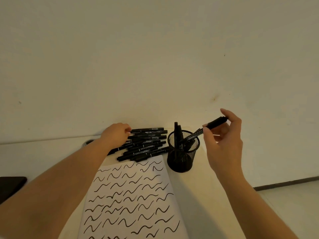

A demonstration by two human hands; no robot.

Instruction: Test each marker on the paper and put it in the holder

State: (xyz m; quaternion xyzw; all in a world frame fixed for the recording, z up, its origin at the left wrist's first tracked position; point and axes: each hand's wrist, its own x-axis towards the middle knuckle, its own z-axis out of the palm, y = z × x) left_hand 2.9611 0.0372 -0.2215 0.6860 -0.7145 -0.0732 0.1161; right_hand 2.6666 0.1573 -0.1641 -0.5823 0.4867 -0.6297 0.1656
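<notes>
Tilting into the holder (183, 152), the marker (205, 129) sits pinched by the right hand (224, 140).

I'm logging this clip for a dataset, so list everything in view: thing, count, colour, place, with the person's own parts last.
Marker in hand: one, black, tilted, lower end in the holder.
Holder: one, black mesh cup, right of the paper's top corner, a few markers standing inside.
Marker pile: over a dozen, black, lying beyond the paper, left of the holder.
Paper: one, white, covered in black squiggles, centre of the table.
Table: one, pale, against the wall.
Dark object: one, far left edge; cannot identify.
Left hand: on the pile's left end.
Right hand: pinches the tilted marker.
</notes>
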